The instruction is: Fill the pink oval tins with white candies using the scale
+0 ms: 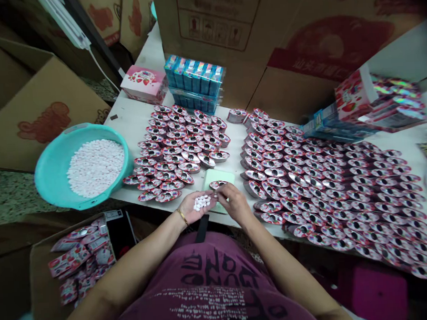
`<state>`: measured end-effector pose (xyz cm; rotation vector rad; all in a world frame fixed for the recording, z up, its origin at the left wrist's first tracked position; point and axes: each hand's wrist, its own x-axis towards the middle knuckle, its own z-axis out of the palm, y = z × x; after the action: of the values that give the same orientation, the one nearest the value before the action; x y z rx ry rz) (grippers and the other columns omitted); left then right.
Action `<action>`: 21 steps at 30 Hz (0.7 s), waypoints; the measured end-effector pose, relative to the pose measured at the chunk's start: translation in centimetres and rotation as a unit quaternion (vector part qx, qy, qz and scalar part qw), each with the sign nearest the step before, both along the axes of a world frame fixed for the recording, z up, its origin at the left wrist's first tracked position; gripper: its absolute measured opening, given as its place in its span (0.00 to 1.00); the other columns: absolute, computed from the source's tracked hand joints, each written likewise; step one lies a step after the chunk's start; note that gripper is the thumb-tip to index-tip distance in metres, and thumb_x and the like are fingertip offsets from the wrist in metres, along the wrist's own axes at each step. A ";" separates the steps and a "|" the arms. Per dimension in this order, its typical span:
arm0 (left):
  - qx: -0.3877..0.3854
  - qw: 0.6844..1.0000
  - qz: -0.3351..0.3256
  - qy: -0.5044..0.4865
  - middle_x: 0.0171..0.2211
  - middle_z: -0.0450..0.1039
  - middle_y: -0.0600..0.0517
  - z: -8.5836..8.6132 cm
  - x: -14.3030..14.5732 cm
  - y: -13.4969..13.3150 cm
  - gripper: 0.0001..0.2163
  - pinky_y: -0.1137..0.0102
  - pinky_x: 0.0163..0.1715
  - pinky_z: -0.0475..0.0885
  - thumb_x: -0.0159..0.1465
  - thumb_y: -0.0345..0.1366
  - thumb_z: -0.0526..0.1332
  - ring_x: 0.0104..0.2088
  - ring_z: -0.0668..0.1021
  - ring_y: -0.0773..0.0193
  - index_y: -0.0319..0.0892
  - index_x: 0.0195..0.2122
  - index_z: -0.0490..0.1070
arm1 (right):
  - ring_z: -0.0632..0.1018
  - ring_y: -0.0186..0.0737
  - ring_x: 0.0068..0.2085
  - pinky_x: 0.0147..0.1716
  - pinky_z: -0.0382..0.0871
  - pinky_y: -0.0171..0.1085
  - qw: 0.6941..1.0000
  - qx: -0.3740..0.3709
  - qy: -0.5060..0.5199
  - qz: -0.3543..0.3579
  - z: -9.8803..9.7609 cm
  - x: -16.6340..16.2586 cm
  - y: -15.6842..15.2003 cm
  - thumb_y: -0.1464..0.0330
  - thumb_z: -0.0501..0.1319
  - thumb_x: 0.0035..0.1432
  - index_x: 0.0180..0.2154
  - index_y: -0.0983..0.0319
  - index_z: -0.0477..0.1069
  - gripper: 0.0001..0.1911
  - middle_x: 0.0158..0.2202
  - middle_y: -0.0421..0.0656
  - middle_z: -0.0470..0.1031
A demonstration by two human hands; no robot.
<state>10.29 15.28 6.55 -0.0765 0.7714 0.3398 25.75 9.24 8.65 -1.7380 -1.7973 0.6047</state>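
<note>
My left hand [198, 207] is palm up and cupped, with a small heap of white candies [202, 202] in it. Beside it, my right hand [233, 202] is closed in a pinch, and a white candy seems to be at its fingertips. Just behind the fingers, a small oval printed box [217, 184] with a hole in its top stands on a pale green scale [219, 175]. The right hand partly hides both box and scale. Many matching oval boxes stand upright in rows to the left [178, 142] and right [308, 183] of the scale.
A turquoise basin [46, 180] of white candies stands at the table's left edge. Behind are a pink carton [143, 82], wrapped blue packs [195, 82] and large cardboard boxes [220, 16]. An open carton [44, 283] of printed packs sits below left. Cartons [355, 93] stand back right.
</note>
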 end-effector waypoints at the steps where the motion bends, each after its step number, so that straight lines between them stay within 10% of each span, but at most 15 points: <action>1: 0.001 1.000 0.000 -0.005 0.34 0.73 0.36 -0.1 0.3 0.3 0.11 0.66 0.38 0.70 0.56 0.26 0.52 0.37 0.75 0.56 0.26 0.36 0.69 | 0.69 0.36 0.36 0.37 0.63 0.34 1.000 -0.004 -0.007 -0.018 -0.2 0.7 0.3 0.71 0.49 0.57 0.35 0.62 0.68 0.09 0.32 0.44 0.68; 10: -0.005 0.998 0.055 0.012 0.37 0.73 0.37 -1.3 0.3 0.7 0.11 0.67 0.40 0.70 0.55 0.25 0.53 0.43 0.73 0.54 0.27 0.39 0.68 | 0.70 0.35 0.40 0.41 0.63 0.33 0.997 -0.039 -0.039 -0.058 -1.4 2.3 -0.9 0.71 0.46 0.58 0.42 0.62 0.66 0.14 0.38 0.45 0.69; 21: -0.035 0.989 0.104 0.102 0.36 0.73 0.38 -2.7 -5.7 -1.1 0.11 0.66 0.38 0.72 0.56 0.25 0.52 0.42 0.74 0.56 0.30 0.39 0.67 | 0.70 0.37 0.39 0.37 0.65 0.34 0.974 -0.149 -0.165 -0.051 -7.8 -1.3 -4.7 0.69 0.45 0.59 0.48 0.63 0.62 0.16 0.39 0.46 0.68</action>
<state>4.61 14.19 3.87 -0.1921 0.9819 0.5249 24.40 4.58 0.88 -2.2301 -1.8945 0.5952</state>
